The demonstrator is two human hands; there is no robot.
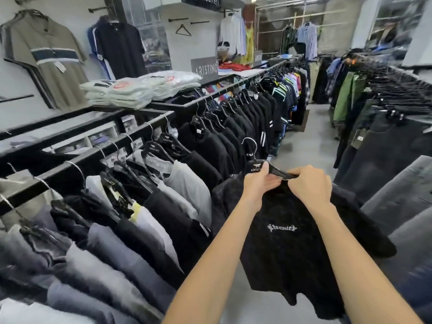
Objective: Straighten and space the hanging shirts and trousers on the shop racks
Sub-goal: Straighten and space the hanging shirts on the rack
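Observation:
A black T-shirt point(287, 249) with a small white chest print hangs off the rack on a black hanger point(256, 166), held out over the aisle. My left hand point(258, 183) grips the hanger and collar at the neck. My right hand point(311, 183) pinches the collar and the hanger's right arm. To the left runs a long black rail point(131, 136) crowded with black, grey and white shirts point(177, 183) on hangers with uneven gaps. On the right, dark trousers point(385, 150) hang on a second rack.
Folded bagged shirts point(131, 90) are stacked on the shelf above the left rack, beside a grey brand sign point(204, 67). Shirts hang on the wall at the left. A grey floor aisle point(311, 134) runs between the two racks toward more clothing at the back.

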